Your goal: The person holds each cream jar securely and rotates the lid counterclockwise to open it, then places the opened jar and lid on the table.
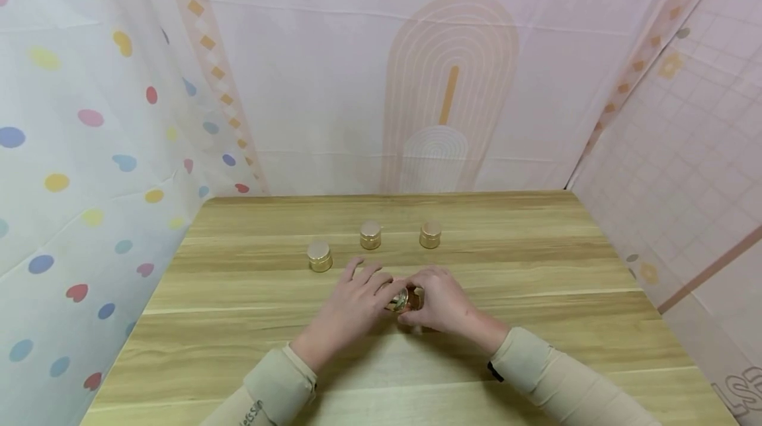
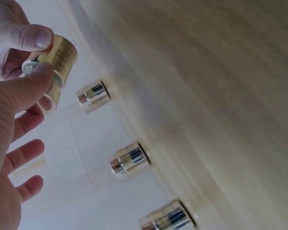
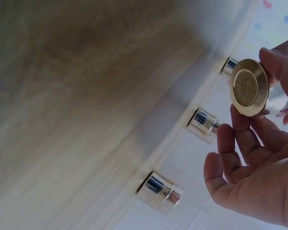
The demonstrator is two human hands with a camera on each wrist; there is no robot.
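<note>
Both hands hold a small shiny gold jar between them, lifted off the tabletop. My right hand grips its wider body by finger and thumb, and the flat underside with stamped lettering faces the right wrist camera. At the other end, my left hand pinches the gold lid between thumb and index finger, its other fingers spread. A shiny, clear-looking neck shows between lid and body in the left wrist view. The jar is tilted on its side and partly hidden by fingers.
Several matching gold jars stand upright beyond the hands: one at left, one in the middle, one at right. The wooden table meets a patterned cloth backdrop at its back edge.
</note>
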